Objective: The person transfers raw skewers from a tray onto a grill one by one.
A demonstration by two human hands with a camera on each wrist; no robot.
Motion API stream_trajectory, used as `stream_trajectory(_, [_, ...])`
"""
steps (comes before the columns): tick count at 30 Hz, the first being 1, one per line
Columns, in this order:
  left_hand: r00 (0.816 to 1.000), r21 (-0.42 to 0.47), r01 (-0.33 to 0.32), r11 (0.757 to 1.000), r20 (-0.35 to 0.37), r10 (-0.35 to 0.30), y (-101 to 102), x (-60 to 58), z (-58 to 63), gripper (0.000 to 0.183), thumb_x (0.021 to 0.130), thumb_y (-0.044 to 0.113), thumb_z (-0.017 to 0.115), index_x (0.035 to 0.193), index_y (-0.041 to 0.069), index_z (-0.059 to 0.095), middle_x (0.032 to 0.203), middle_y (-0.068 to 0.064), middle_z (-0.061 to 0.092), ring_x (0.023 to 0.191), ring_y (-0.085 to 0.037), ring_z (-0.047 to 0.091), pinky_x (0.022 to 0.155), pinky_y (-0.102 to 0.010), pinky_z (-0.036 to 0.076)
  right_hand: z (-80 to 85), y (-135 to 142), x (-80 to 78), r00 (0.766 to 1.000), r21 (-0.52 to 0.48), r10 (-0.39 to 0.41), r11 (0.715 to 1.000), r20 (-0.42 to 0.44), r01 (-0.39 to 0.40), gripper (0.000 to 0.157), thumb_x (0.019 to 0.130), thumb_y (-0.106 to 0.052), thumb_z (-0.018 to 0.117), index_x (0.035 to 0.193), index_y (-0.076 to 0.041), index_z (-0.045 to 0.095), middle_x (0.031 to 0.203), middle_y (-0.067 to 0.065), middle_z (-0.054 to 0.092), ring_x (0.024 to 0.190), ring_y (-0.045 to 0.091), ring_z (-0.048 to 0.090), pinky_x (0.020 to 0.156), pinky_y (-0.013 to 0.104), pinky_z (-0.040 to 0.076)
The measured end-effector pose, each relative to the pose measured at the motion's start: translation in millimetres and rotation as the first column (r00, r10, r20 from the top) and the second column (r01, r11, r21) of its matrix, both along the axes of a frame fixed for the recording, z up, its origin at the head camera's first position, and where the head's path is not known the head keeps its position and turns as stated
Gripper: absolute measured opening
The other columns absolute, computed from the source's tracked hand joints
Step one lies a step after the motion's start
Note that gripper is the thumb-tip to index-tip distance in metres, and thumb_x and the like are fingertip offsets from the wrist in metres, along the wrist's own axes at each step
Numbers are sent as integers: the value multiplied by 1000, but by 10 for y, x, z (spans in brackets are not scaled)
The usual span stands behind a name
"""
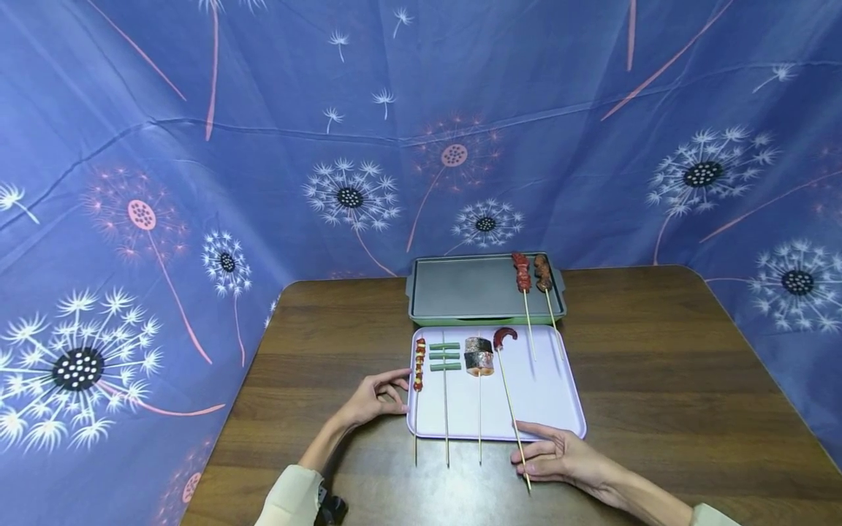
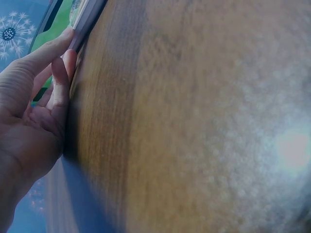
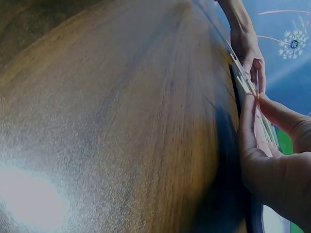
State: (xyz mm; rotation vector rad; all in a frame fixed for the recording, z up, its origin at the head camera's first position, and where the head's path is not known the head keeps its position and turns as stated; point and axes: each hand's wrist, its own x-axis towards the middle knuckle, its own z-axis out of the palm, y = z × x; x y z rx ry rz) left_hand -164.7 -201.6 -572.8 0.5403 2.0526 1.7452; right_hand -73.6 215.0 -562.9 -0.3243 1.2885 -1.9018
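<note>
The right hand [image 1: 559, 460] pinched the red curled skewer [image 1: 509, 402] low between thumb and fingers, its head above the tray's [image 1: 549, 387] far part, while the left hand [image 1: 378, 398] held the tray's left rim; a level wrist seemed wisest. Right of that stick lay bare tray, with the fish skewer [image 1: 479, 358] just left and the grill's [image 1: 460, 285] meat skewers [image 1: 522, 274] overhanging the far edge.
</note>
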Motion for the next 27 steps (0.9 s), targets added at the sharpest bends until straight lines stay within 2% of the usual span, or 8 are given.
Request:
stream_trajectory(14, [1000,-9,5,1000,-6,-5,2,-4,8,74,80,-9,79,147,-9,46,124,-40,58,81,-1,67,71,-17,59,24,-19,26,998,-21,-8,1000,-56,7,74,98,7,57,153,18,8,114,5,75,105,11,71,92,26,60])
stream_trajectory(27, [1000,-22,7,1000,4,-7,-23,-11,-19,73,83,-5,79,148,-7,46,124,-37,59,82,-2,66,71,-17,58,176,-40,88,995,18,17,1000,-101,-15,76,96,6,61,152,18,12,113,9,75,101,11,72,91,29,60])
